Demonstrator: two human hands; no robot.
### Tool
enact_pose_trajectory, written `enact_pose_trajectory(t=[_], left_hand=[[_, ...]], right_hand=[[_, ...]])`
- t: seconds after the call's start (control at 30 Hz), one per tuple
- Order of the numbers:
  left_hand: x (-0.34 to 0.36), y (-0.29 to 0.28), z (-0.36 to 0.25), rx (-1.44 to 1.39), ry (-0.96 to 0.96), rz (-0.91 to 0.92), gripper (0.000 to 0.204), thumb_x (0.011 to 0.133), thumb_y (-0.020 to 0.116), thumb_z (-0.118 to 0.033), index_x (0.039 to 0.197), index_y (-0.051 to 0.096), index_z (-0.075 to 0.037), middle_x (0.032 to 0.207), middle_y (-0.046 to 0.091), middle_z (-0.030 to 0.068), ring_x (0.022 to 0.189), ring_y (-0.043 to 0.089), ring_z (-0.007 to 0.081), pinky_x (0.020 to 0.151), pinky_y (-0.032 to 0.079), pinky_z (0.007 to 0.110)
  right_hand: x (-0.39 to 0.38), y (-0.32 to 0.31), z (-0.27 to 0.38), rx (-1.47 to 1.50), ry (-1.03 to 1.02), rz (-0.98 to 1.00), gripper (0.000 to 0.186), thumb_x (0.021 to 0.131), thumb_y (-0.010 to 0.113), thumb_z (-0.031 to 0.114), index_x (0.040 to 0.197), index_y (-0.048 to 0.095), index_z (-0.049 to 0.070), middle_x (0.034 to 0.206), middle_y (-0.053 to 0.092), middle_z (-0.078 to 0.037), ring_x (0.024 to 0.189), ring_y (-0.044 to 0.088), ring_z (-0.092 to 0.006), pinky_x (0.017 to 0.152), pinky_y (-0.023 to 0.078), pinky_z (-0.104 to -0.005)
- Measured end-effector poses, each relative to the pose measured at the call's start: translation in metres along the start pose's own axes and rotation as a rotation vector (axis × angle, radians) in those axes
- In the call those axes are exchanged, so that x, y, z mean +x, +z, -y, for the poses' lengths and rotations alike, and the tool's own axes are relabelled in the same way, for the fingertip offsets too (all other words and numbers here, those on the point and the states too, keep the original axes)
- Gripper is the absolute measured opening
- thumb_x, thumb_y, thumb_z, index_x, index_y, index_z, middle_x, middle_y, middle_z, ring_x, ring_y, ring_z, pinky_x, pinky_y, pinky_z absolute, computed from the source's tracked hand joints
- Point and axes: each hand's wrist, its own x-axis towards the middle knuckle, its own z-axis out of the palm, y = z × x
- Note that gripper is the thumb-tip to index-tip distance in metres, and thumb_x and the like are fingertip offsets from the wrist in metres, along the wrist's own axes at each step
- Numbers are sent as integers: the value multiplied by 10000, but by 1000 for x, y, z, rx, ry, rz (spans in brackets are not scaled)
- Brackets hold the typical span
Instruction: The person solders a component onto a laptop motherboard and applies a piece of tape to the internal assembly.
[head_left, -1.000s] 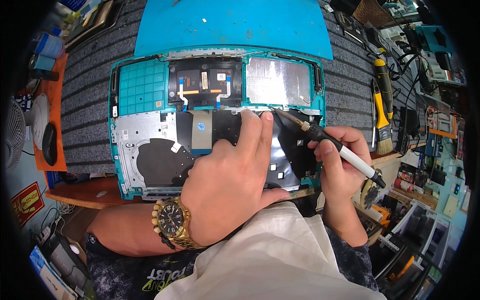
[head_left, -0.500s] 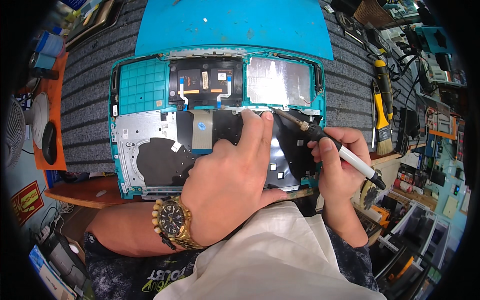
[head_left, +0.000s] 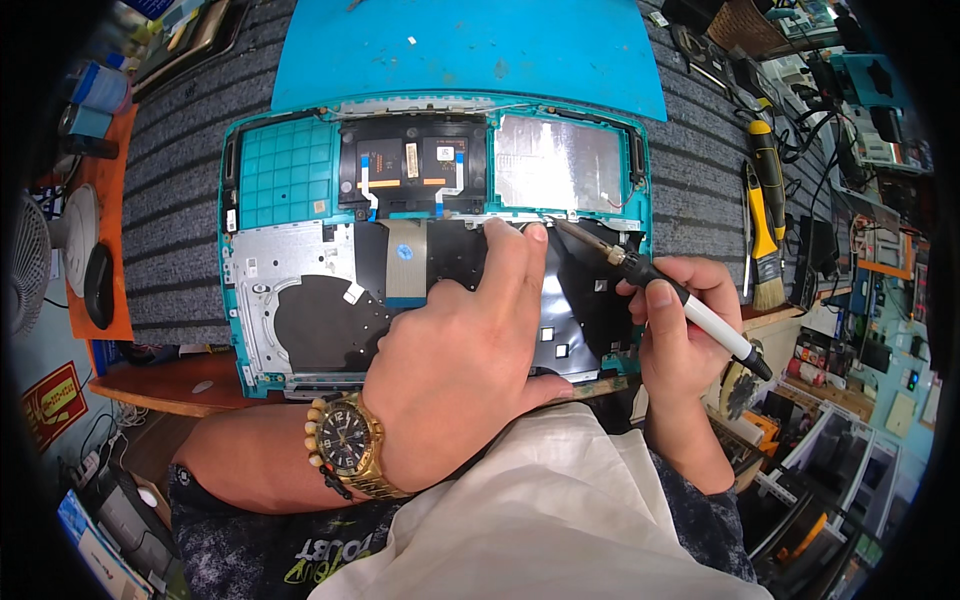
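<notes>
Before me lies a laptop's teal palmrest shell (head_left: 288, 165), its inner side up, with a black-backed keyboard and metal plate (head_left: 300, 250) across the near half. My left hand (head_left: 455, 340) reaches over it, two fingers stretched out and pressing on the metal strip (head_left: 520, 217) along the keyboard's far edge; the thumb is spread toward the near edge. In my right hand (head_left: 680, 320) is a soldering iron (head_left: 705, 315) with a white and black handle, gripped like a pen. Its tip points at that strip, just right of my left fingertips; whether it touches, I cannot tell.
A blue mat (head_left: 470, 55) lies beyond the shell on a grey striped cloth (head_left: 180, 200). At right are a yellow-handled brush (head_left: 765, 270) and a yellow-black screwdriver (head_left: 768, 165). A fan (head_left: 75, 230) and a black computer mouse (head_left: 98, 285) sit at left.
The soldering iron's tip has shifted slightly to the right and nearer to me, away from my left fingertips. My left hand stays pressed in the same spot.
</notes>
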Motion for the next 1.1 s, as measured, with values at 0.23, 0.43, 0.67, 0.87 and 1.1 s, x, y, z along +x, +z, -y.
enact_pose_trajectory(t=[0.23,0.43,0.67,0.87,1.1], left_hand=[[0,1,0,-8,-2,-3,1255,808,976,-636,1720,488,74,1600,565,314,776,728,315,679,651,414],[-1,0,0,-11,0,-2,1253,808,979,-628,1721,486,74,1600,563,311,780,727,314,673,651,413],[0,0,0,-10,-10,3,1244,811,978,-628,1717,490,71,1598,564,306,779,726,312,672,652,412],[0,0,-1,-2,-6,0,1240,812,976,-635,1715,496,65,1596,566,297,785,730,308,672,652,408],[0,0,-1,2,-12,1,1241,807,974,-645,1715,503,58,1598,567,293,790,731,306,671,652,407]], right_hand=[[-1,1,2,-14,-2,-3,205,1074,810,-22,1250,716,-70,1055,827,-144,880,782,-125,815,644,-263],[-1,3,3,-36,2,-5,208,1074,823,-14,1248,723,-67,1055,827,-141,883,781,-124,818,639,-263],[-1,3,2,-23,-4,-9,203,1078,819,-15,1248,721,-64,1064,828,-142,889,787,-130,829,646,-270],[-2,3,2,-37,-5,-14,200,1082,818,-13,1250,723,-62,1063,831,-141,891,789,-130,832,650,-272],[-2,4,3,-57,-14,-1,199,1078,821,-14,1247,728,-64,1040,834,-132,888,787,-122,819,635,-263]])
